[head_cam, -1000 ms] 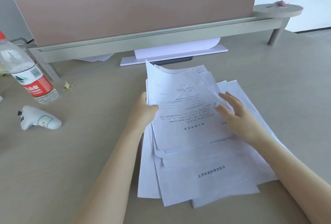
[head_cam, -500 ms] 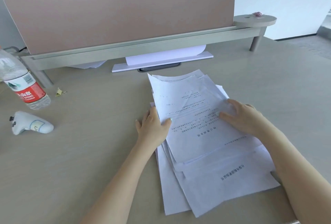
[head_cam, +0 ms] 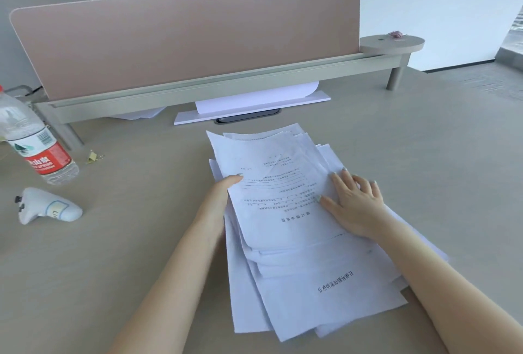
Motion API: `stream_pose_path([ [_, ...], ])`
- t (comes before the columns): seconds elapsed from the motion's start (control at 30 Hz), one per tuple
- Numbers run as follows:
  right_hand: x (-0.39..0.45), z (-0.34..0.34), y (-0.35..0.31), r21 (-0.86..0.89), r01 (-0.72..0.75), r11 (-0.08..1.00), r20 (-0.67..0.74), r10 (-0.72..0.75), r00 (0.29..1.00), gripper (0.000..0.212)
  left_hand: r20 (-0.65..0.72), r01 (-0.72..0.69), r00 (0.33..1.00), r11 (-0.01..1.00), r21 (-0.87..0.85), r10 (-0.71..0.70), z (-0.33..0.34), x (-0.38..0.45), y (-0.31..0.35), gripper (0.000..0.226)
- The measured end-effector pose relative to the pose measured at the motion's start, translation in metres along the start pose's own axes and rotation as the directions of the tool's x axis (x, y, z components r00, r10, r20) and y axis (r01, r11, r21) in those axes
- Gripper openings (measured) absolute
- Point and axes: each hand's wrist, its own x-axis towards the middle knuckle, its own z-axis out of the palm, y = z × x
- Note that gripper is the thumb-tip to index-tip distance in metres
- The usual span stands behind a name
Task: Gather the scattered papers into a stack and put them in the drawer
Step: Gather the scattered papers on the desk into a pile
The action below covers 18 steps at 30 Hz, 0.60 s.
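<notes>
A loose, fanned pile of white printed papers (head_cam: 285,212) lies in the middle of the beige desk (head_cam: 113,254), its sheets skewed against one another. My left hand (head_cam: 219,198) is at the pile's left edge, thumb on the top sheet and fingers hidden under the edge. My right hand (head_cam: 356,203) lies flat on the right side of the top sheets, fingers spread. No drawer is in view.
At the left stand a water bottle (head_cam: 42,152), a white controller (head_cam: 45,208) and a small binder clip (head_cam: 93,157). A pink divider panel (head_cam: 184,42) spans the back, with a white board and sheet (head_cam: 249,107) beneath it. People stand behind the panel.
My left hand has gone from resting beside the pile to gripping its left edge, thumb on top. My right hand has slid slightly on the sheets. The view has tilted up.
</notes>
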Motion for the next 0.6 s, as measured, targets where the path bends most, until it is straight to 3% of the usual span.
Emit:
stream_pose_path([
  [0.17, -0.005, 0.003, -0.002, -0.034, 0.023, 0.999, -0.002, -0.023, 1.000, 0.069, 0.042, 0.027, 0.999, 0.991, 0.129, -0.032, 0.013, 0.000, 0.012, 0.012],
  [0.27, -0.009, 0.004, -0.004, 0.007, 0.001, 1.000, -0.031, -0.001, 1.000, 0.070, 0.000, 0.051, 0.999, 0.950, 0.308, -0.054, 0.017, 0.012, 0.011, 0.033],
  [0.33, -0.011, 0.002, -0.004, 0.034, -0.007, 0.999, -0.034, 0.008, 0.999, 0.071, -0.032, 0.008, 0.999, 0.931, 0.364, 0.004, 0.016, 0.015, 0.012, 0.034],
  [0.47, -0.011, -0.006, 0.009, 0.056, -0.045, 0.997, 0.042, 0.043, 0.998, 0.076, 0.009, -0.073, 0.997, 0.961, 0.266, 0.073, 0.008, 0.007, 0.020, 0.034],
  [0.53, -0.006, -0.015, 0.018, 0.081, -0.099, 0.992, 0.016, 0.098, 0.995, 0.083, 0.066, -0.156, 0.987, 0.966, 0.205, 0.146, 0.005, 0.001, 0.028, 0.034],
  [0.57, -0.004, -0.024, 0.019, 0.148, -0.115, 0.982, -0.011, 0.118, 0.993, 0.089, 0.090, -0.198, 0.979, 0.964, 0.176, 0.185, 0.005, -0.003, 0.035, 0.032],
  [0.6, 0.000, -0.035, 0.020, 0.323, -0.127, 0.938, -0.006, 0.136, 0.991, 0.096, 0.117, -0.241, 0.967, 0.959, 0.146, 0.225, 0.005, -0.006, 0.042, 0.031],
])
